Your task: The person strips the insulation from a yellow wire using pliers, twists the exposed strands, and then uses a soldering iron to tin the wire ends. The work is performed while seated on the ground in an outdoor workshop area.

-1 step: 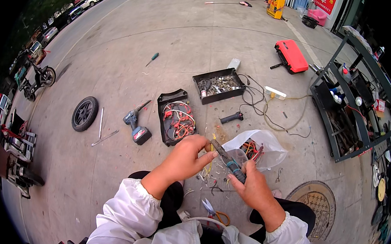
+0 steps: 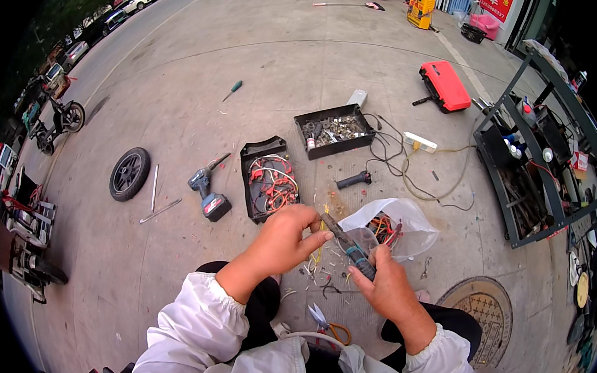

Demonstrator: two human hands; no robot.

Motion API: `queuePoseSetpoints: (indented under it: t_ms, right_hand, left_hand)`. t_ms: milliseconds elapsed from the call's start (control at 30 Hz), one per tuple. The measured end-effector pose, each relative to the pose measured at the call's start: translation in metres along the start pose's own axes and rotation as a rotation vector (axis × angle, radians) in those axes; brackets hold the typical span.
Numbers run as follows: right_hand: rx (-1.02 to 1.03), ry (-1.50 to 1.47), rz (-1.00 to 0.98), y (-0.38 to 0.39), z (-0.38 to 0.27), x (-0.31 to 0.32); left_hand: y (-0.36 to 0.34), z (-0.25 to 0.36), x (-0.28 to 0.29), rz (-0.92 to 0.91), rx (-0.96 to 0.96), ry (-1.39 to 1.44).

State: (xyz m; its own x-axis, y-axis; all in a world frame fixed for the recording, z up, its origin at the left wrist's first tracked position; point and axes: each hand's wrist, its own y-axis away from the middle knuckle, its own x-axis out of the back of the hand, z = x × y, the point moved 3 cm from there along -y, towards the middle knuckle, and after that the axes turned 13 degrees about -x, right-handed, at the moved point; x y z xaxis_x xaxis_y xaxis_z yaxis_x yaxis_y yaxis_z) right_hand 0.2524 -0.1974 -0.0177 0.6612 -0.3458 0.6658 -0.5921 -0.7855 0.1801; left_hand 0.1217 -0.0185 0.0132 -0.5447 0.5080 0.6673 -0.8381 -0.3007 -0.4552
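My right hand is wrapped round the dark, teal-banded handles of a pair of worn pliers, which tilt up to the left. At their jaws my left hand pinches thin yellow wire, and more of it dangles below. How far the jaws are closed is too small to tell. Just beyond the pliers lies a white plastic bag with red and black wires showing in its mouth. Left of it, a black tray holds tangled red and white wires. Scissors with orange handles lie between my legs.
A black tray of small metal parts lies ahead, near a power strip and cables. To the left are a cordless drill and a wheel. A tool cart and a manhole cover are at right.
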Motion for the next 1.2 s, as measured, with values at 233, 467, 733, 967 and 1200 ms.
queuePoseSetpoints:
  t_ms: [233,467,733,967,1200]
  right_hand:
    - [-0.033,-0.042,-0.035,0.003,-0.013,0.009]
    - [-0.042,-0.084,-0.006,0.006,-0.017,0.006]
    - [0.263,-0.238,0.037,-0.005,0.002,0.007]
    - [0.278,-0.174,0.066,-0.007,-0.002,0.004]
    - [0.289,-0.054,0.151,-0.009,-0.006,0.006]
  left_hand:
    - [-0.001,-0.001,0.001,0.087,0.126,0.068]
    - [0.001,0.009,-0.004,0.239,0.151,0.07]
    - [0.002,0.002,-0.014,0.244,0.38,0.706]
    - [0.004,-0.003,-0.011,0.19,0.389,0.668]
    - [0.005,-0.006,-0.01,0.184,0.379,0.673]
